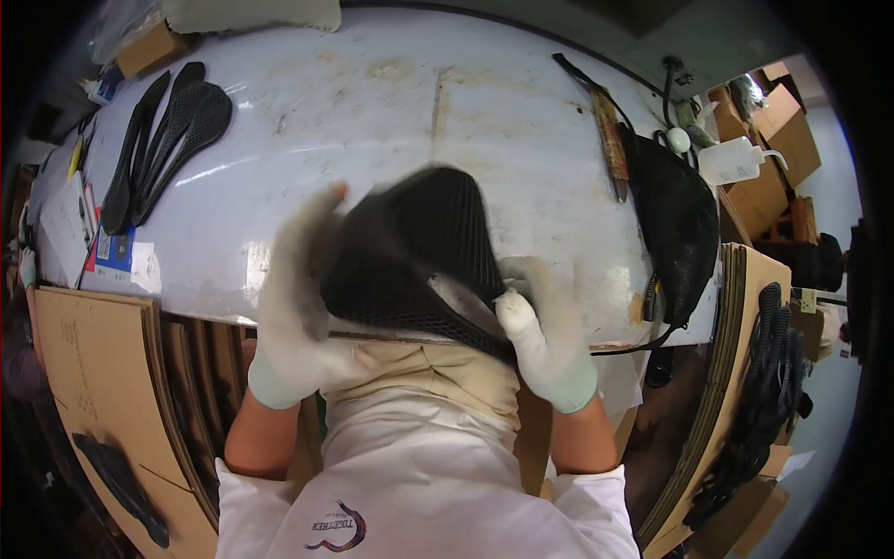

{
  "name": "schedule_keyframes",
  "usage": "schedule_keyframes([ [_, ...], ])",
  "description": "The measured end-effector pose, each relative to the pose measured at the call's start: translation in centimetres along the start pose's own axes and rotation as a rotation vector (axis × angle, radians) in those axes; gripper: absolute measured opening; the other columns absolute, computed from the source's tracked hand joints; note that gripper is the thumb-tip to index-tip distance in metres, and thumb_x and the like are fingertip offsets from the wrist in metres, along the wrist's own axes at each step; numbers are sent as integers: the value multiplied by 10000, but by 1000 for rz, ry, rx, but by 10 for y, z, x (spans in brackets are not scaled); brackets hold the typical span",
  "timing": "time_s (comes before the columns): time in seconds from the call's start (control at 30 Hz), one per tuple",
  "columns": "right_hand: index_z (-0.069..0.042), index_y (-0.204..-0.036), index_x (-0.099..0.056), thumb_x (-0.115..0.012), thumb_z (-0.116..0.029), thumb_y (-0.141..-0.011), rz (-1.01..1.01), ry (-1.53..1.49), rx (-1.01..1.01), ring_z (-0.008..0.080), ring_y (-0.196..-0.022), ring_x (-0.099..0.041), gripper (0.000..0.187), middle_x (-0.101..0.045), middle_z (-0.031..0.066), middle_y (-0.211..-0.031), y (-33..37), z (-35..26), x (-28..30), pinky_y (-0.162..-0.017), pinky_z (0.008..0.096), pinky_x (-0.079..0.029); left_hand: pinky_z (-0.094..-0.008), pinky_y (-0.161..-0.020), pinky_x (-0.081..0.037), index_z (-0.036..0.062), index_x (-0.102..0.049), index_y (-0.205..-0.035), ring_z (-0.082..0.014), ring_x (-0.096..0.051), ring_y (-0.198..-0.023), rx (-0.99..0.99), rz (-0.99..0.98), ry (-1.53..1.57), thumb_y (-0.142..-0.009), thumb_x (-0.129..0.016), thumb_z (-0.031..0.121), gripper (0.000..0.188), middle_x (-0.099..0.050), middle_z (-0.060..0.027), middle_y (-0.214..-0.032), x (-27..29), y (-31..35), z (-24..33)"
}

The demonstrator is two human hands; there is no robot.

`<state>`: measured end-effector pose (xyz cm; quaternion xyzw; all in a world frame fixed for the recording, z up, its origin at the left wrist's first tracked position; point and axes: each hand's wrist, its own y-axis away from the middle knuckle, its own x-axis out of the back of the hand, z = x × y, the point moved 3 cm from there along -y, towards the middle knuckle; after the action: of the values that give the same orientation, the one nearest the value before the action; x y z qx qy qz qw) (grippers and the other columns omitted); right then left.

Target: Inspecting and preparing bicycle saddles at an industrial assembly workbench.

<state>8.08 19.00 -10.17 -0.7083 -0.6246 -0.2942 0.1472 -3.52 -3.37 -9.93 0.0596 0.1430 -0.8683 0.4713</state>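
The worktop is pale and glossy, with brownish stains and scuffs toward its far side and light reflecting at the left. Several dark pads lie together at its left, near a blue card and papers. A small carton sits at the far left corner. On the right lie a tool with a brown handle and a black bag; a white bottle with a bent spout stands beyond them. Boxes are piled at the upper right. Cardboard sheets stand at both sides, a left stack and a right stack, the latter with ribbed black pieces against it.

The black lattice piece is held over the worktop's near edge, in front of the person's body, tilted. The right hand, gloved, grips its right edge, thumb on the near side; the other fingers are partly hidden. The left hand, also gloved, has its fingers spread beside the piece's left edge; contact there cannot be confirmed.

Motion blur softens the left hand and the piece's outline. A pale patch on the piece cannot be identified. The piece's underside is hidden. The dark fisheye rim cuts off the outer room, and objects at the far left margin are indistinct.
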Motion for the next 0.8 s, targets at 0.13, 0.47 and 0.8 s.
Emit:
schedule_keyframes([
  [0.13, 83, -1496, -475, -482, -712, -1031, -207, -676, -33, 271, -1242, -597, 921, -624, 203, -1307, 10, -9, -20, -1098, 394, -451, -461, -1145, -459, 11, -189, -1667, -280, -520, -1410, 203, -362, 147, -803, -825, 39, 1073, -459, -183, -1549, -32, 29, -6],
  [0.47, 60, -1424, -463, -467, -881, -930, -364, -653, -163, 122, -902, -590, 1062, -595, 76, -1013, 18, -17, -40, -821, 283, -495, -460, -1204, -383, -130, 20, -1631, -385, -421, -1495, 175, -347, -294, -799, -586, 22, 1040, -317, -314, -1621, -57, 45, 8],
  [0.8, 78, -1639, -167, -407, -849, -973, -276, -955, -71, 225, -1257, -609, 1166, -545, 178, -1372, 25, -22, -50, -1050, 337, -487, -375, -884, -570, -14, -331, -1521, -232, -682, -994, -136, -137, 83, -713, -644, -70, 868, -640, -196, -1197, -68, 35, 10],
])
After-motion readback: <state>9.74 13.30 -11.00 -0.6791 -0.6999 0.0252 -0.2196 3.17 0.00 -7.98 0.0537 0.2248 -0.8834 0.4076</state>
